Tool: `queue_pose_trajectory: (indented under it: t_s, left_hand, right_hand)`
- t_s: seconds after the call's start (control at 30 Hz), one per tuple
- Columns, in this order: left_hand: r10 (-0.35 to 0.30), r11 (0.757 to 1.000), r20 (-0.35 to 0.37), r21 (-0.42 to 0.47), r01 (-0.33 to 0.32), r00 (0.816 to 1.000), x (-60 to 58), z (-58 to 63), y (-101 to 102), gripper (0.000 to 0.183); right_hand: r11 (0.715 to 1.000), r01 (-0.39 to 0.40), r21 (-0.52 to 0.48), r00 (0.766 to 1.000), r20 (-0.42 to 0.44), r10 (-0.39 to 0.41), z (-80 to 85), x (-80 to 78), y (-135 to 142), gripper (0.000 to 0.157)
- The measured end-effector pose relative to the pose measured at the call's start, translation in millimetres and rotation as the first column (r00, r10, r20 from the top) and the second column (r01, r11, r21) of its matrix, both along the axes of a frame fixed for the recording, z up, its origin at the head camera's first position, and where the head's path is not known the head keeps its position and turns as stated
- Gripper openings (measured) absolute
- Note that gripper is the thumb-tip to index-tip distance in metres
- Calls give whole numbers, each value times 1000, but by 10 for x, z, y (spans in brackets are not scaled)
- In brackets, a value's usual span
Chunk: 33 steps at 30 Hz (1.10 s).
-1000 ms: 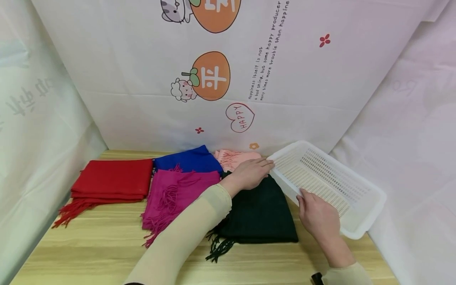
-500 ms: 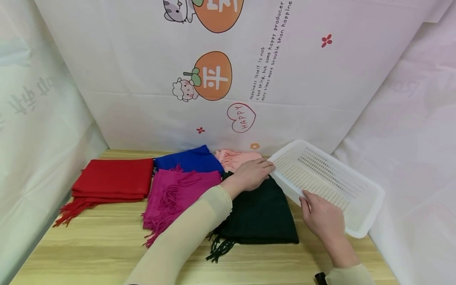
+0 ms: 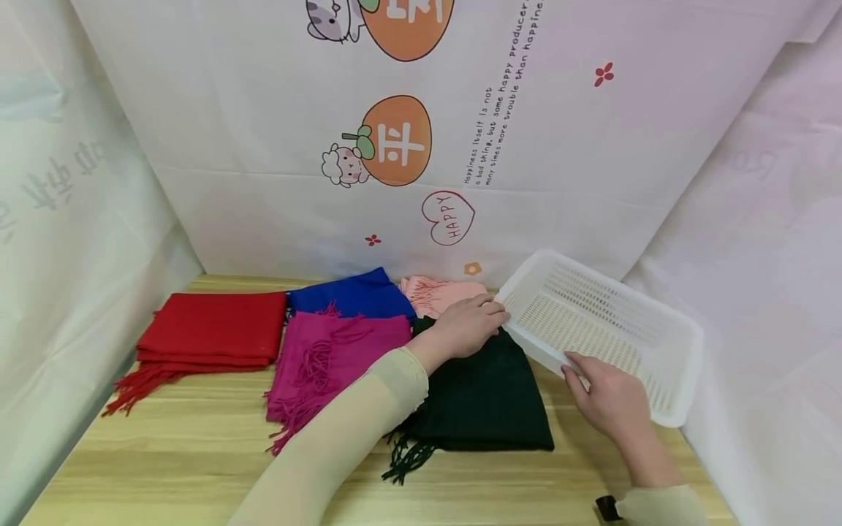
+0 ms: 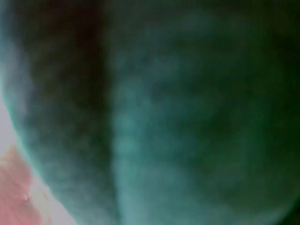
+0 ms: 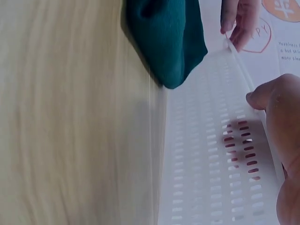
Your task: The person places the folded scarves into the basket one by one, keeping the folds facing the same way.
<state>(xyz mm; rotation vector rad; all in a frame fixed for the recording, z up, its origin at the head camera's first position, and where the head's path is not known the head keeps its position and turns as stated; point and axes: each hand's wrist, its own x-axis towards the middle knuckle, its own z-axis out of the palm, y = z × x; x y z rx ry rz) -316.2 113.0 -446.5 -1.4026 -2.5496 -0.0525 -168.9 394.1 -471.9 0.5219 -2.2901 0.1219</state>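
Note:
A white perforated plastic basket (image 3: pixel 579 321) is tilted at the right end of the table, its inside facing up. My left hand (image 3: pixel 468 325) holds its left corner, with the wrist over a folded dark green scarf (image 3: pixel 483 402). My right hand (image 3: pixel 608 394) grips the near rim, thumb outside and fingers inside; in the right wrist view the fingers show through the slots of the basket wall (image 5: pixel 201 154). Beside the left forearm lies a magenta fringed scarf (image 3: pixel 349 343). Dark green cloth (image 4: pixel 187 117) fills most of the blurred left wrist view.
A folded red scarf (image 3: pixel 217 329) lies at the left of the wooden table (image 3: pixel 164 467). Behind are a blue scarf (image 3: pixel 355 292) and a pale pink one (image 3: pixel 441 292), partly hidden by the left hand. A printed white sheet (image 3: pixel 263 146) hangs at the back, with white sheets on both sides.
The basket's right end has swung slightly back and up, and the right hand has shifted a little right with it. My left hand stays at the corner. The scarves have not moved.

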Motion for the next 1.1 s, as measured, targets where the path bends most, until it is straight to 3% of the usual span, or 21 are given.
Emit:
queue_pose_trajectory:
  t_s: [0.6,0.83,1.1]
  left_hand:
    - [-18,1000,-79,-14,17,997,131,40,-14,38]
    - [-27,999,-97,-25,25,995,163,42,-13,34]
    - [-41,998,-89,-42,38,995,234,72,5,34]
  right_hand:
    - [995,-90,32,996,18,90,0,-40,213,35]
    - [995,-95,38,995,27,94,4,-36,228,53]
    - [998,-65,13,996,66,64,28,11,255,30]
